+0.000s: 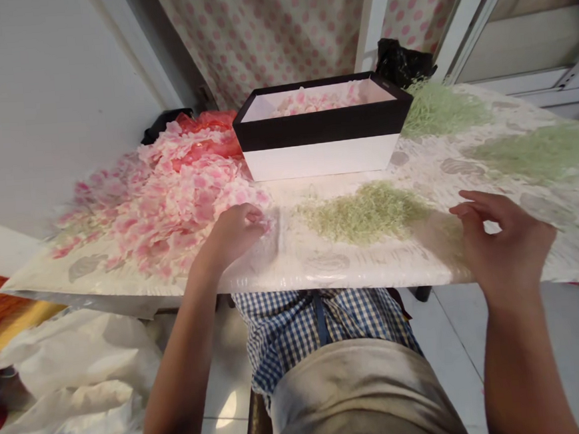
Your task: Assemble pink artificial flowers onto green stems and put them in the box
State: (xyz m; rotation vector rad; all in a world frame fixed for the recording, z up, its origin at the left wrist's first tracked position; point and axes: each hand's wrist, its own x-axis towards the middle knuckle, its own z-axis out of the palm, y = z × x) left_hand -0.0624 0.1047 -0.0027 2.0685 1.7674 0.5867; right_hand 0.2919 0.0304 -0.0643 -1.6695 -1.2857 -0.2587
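My left hand (pixel 233 235) is at the right edge of a heap of pink and white artificial petals (pixel 168 206), its fingers curled inward. What lies in those fingers, if anything, is hidden. My right hand (pixel 504 237) hovers over the right part of the table, thumb and fingertips brought together in a loop. Anything pinched there is too small to make out. Between the hands lies a loose pile of pale green shreds (pixel 369 212). Behind it stands a white box with a black rim (pixel 322 157), with pink petals (pixel 318 100) inside.
More green shreds (pixel 441 108) lie right of the box, with another patch (pixel 547 150) farther right. A red mesh bag (pixel 212 123) rests behind the petals. A black plastic bag (pixel 402 62) is at the back. White sacks (pixel 81 367) lie below the table (pixel 344 276) at left.
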